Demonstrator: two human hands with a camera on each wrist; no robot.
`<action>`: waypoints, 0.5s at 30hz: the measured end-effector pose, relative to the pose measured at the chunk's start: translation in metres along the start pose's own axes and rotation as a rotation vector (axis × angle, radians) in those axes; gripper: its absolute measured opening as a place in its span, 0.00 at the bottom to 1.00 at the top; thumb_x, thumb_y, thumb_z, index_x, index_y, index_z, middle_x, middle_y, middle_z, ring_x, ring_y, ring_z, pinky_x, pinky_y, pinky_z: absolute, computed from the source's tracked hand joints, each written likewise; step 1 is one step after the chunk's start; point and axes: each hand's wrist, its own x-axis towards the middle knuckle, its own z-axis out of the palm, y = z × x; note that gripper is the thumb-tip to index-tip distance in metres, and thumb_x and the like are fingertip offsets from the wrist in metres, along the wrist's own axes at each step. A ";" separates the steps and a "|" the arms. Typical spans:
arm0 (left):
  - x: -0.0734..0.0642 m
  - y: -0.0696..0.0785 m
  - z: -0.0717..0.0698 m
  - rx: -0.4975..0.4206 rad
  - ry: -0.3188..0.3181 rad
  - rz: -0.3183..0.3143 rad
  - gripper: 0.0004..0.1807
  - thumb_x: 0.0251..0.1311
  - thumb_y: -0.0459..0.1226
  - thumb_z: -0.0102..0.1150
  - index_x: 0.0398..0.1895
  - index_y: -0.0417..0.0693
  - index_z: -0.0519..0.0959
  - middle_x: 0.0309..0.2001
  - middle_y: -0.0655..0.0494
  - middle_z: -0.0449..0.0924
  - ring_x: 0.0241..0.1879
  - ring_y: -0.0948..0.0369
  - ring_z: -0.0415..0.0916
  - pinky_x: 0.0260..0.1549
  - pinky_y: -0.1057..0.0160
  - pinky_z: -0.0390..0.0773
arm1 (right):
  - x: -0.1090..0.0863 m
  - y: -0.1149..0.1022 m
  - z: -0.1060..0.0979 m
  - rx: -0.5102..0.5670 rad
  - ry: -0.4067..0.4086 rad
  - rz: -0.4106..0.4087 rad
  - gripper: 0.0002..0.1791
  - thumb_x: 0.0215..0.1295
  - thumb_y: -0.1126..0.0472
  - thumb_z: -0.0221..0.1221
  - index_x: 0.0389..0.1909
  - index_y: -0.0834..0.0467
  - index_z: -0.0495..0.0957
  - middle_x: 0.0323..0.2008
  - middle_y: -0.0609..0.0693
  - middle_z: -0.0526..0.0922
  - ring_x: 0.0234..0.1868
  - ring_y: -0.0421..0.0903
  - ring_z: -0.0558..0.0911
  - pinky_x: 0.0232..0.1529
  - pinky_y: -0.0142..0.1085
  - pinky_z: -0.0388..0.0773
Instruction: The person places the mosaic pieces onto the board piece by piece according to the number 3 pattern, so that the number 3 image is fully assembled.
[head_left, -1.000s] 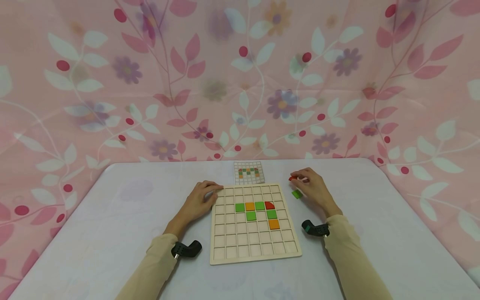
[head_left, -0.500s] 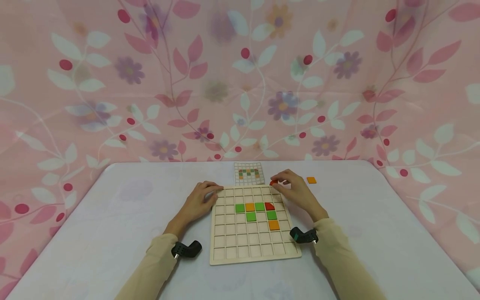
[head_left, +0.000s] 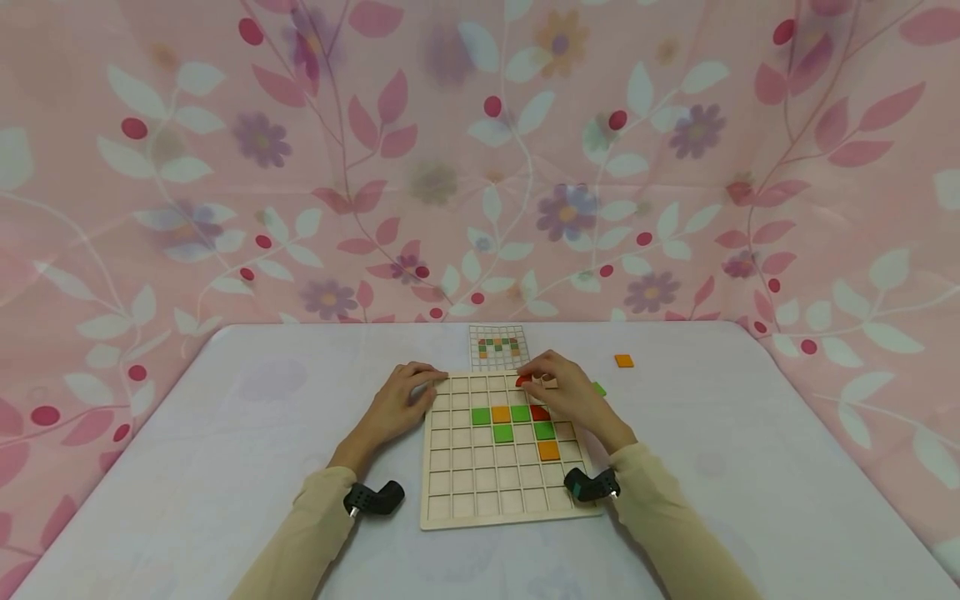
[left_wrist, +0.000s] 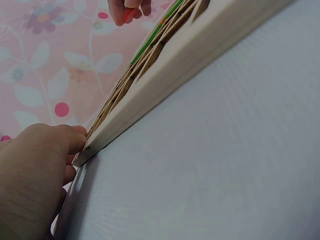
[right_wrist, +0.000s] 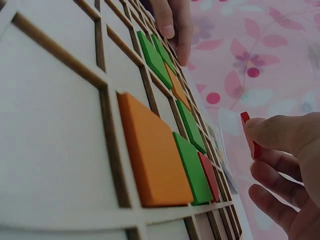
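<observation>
A wooden grid board (head_left: 483, 482) lies on the table with green, orange and red tiles in some squares. Among them are a green tile (head_left: 503, 433), an orange tile (right_wrist: 152, 152) and a red tile (head_left: 539, 412) with one rounded corner. At the board's far left corner my left hand (head_left: 396, 404) holds the edge with thumb and fingers. Between thumb and fingertips, my right hand (head_left: 566, 392) pinches another red tile (right_wrist: 249, 135) over the board's far rows, tilted on edge in the right wrist view. That hand partly covers the board's right side.
Behind the board lies a pattern card (head_left: 498, 348) printed with a small coloured grid. To the right are a loose orange tile (head_left: 624, 361) and a loose green tile (head_left: 599, 389), partly hidden by the right hand. A flowered pink cloth (head_left: 420, 167) hangs behind the table.
My right hand has carried the red tile leftward from beside the board to over its far rows, uncovering the loose orange tile. The left hand stays at the corner.
</observation>
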 end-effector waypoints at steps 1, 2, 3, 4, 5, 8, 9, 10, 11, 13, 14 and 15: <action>0.000 0.000 0.000 0.001 0.000 0.001 0.15 0.65 0.36 0.55 0.53 0.53 0.80 0.53 0.53 0.76 0.50 0.54 0.69 0.49 0.50 0.71 | 0.000 -0.001 0.001 0.003 0.002 -0.001 0.12 0.63 0.61 0.60 0.45 0.61 0.81 0.42 0.53 0.78 0.42 0.49 0.76 0.47 0.47 0.78; 0.000 0.000 0.000 0.003 0.000 0.002 0.15 0.65 0.36 0.55 0.53 0.53 0.80 0.53 0.53 0.76 0.50 0.54 0.69 0.49 0.50 0.71 | 0.000 -0.002 0.001 0.005 0.004 -0.003 0.12 0.63 0.61 0.60 0.45 0.62 0.81 0.41 0.52 0.78 0.42 0.49 0.76 0.47 0.47 0.78; 0.000 0.000 0.000 0.004 0.000 0.002 0.15 0.65 0.36 0.55 0.53 0.53 0.80 0.53 0.53 0.76 0.50 0.54 0.69 0.49 0.50 0.71 | 0.000 -0.003 0.002 0.005 0.007 -0.002 0.12 0.63 0.61 0.61 0.45 0.62 0.81 0.41 0.52 0.78 0.42 0.48 0.76 0.47 0.46 0.79; 0.000 0.001 0.000 0.004 -0.001 0.002 0.15 0.65 0.36 0.55 0.53 0.52 0.80 0.53 0.53 0.76 0.50 0.54 0.69 0.49 0.50 0.71 | 0.000 -0.004 0.003 0.006 0.007 0.000 0.12 0.63 0.61 0.61 0.45 0.61 0.81 0.41 0.51 0.78 0.42 0.48 0.76 0.47 0.46 0.79; 0.000 0.001 0.000 0.006 -0.001 0.001 0.15 0.65 0.36 0.55 0.53 0.52 0.80 0.53 0.52 0.76 0.50 0.54 0.69 0.49 0.50 0.71 | 0.000 -0.006 0.003 0.010 0.011 0.001 0.12 0.62 0.61 0.61 0.45 0.61 0.81 0.41 0.51 0.78 0.42 0.48 0.76 0.47 0.45 0.79; 0.001 0.001 0.000 0.008 -0.001 -0.002 0.14 0.65 0.36 0.55 0.53 0.52 0.80 0.52 0.52 0.76 0.50 0.53 0.69 0.49 0.49 0.71 | 0.000 -0.010 0.006 0.031 0.009 0.011 0.12 0.62 0.61 0.61 0.45 0.61 0.81 0.41 0.50 0.79 0.42 0.48 0.77 0.47 0.45 0.78; 0.001 0.001 0.000 0.008 -0.002 -0.004 0.14 0.65 0.36 0.55 0.53 0.51 0.80 0.52 0.52 0.76 0.51 0.53 0.69 0.49 0.49 0.71 | 0.001 -0.012 0.007 0.036 0.007 0.018 0.12 0.62 0.61 0.61 0.44 0.60 0.81 0.41 0.49 0.79 0.42 0.47 0.77 0.47 0.44 0.78; 0.001 0.001 0.000 0.007 -0.002 -0.005 0.14 0.64 0.36 0.55 0.53 0.51 0.80 0.52 0.52 0.76 0.51 0.53 0.69 0.50 0.49 0.71 | 0.001 -0.013 0.008 0.036 0.005 0.019 0.11 0.62 0.60 0.61 0.44 0.60 0.81 0.41 0.49 0.79 0.43 0.47 0.77 0.47 0.44 0.78; 0.001 0.001 -0.001 0.007 -0.003 -0.006 0.14 0.64 0.37 0.55 0.53 0.52 0.80 0.52 0.52 0.76 0.51 0.53 0.69 0.50 0.49 0.71 | 0.001 -0.015 0.009 0.039 0.004 0.022 0.11 0.62 0.61 0.62 0.44 0.59 0.81 0.42 0.49 0.79 0.43 0.47 0.77 0.47 0.44 0.78; 0.000 0.001 -0.001 0.005 -0.003 -0.006 0.14 0.64 0.36 0.55 0.53 0.52 0.80 0.52 0.52 0.76 0.51 0.53 0.69 0.50 0.49 0.71 | 0.001 -0.019 0.011 0.038 -0.002 0.030 0.11 0.62 0.60 0.62 0.44 0.58 0.81 0.42 0.48 0.79 0.43 0.46 0.77 0.48 0.43 0.78; 0.000 0.001 0.000 0.005 -0.001 -0.005 0.14 0.64 0.36 0.55 0.53 0.51 0.80 0.52 0.52 0.76 0.51 0.53 0.69 0.50 0.49 0.71 | 0.001 -0.020 0.012 0.031 -0.002 0.026 0.10 0.62 0.60 0.62 0.43 0.57 0.81 0.42 0.48 0.79 0.43 0.46 0.76 0.47 0.43 0.77; 0.000 0.000 0.000 0.003 0.001 -0.004 0.14 0.64 0.36 0.55 0.52 0.51 0.80 0.52 0.52 0.76 0.51 0.53 0.69 0.50 0.49 0.71 | 0.002 -0.022 0.014 0.028 -0.002 0.029 0.10 0.61 0.60 0.62 0.43 0.57 0.81 0.42 0.48 0.79 0.43 0.46 0.76 0.48 0.42 0.78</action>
